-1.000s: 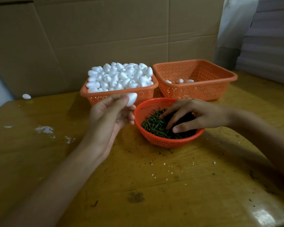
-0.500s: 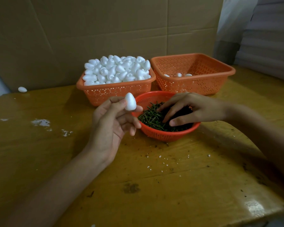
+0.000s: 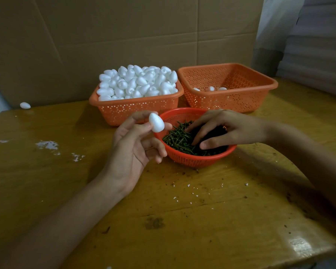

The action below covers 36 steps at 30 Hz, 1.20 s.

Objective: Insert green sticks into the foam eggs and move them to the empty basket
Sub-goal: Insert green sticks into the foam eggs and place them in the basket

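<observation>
Raised just left of the round red basket [image 3: 192, 162]: left hand [image 3: 132, 148], thumb and fingertips pinching one foam egg [image 3: 156, 122], pointed end up, remaining fingers loosely curled. Down inside that basket: right hand [image 3: 227, 129], fingers spread and bent into the heap of green sticks [image 3: 177, 139] (grip on any stick: impossible to tell).

Behind, side by side: a full square basket [image 3: 136, 111], orange, heaped over the rim with foam eggs [image 3: 138, 82], far too many to count; to its right a nearly bare square basket [image 3: 231, 101], same orange, three eggs [image 3: 211, 88] showing low inside. One stray egg [image 3: 25, 105] far left, at the back edge against the cardboard [image 3: 124, 35].

Underneath, a worn yellow-brown wooden tabletop [image 3: 182, 220], scuffed, dotted with dark specks and white crumbs, a white smear [image 3: 47, 145] at left, a glare patch at the near right corner. Brown cardboard sheets as backdrop; pale stacked material at far right.

Tally: two hands, three baskets, five separate eggs besides the heap.
</observation>
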Tool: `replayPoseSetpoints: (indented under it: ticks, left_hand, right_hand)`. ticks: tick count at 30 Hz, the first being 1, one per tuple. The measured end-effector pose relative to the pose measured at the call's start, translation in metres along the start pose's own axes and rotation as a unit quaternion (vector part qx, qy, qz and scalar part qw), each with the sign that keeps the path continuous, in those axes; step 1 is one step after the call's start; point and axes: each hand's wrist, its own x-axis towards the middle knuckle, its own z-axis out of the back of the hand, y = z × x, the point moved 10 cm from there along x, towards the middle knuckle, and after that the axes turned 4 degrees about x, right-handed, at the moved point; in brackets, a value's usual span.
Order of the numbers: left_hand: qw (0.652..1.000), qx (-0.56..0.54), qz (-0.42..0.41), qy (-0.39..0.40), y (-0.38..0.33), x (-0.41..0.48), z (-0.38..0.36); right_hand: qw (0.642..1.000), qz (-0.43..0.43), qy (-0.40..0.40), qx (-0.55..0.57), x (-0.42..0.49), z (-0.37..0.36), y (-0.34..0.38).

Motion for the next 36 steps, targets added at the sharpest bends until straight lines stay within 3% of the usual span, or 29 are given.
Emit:
replayPoseSetpoints:
  ticks: [36]
  left_hand:
    - [0.998,0.028,-0.026,0.043,-0.0023,-0.0002,-0.0011]
  right_hand:
    - [1.0,-0.016,0.004,0.007,-0.0012,-0.0011,-0.003]
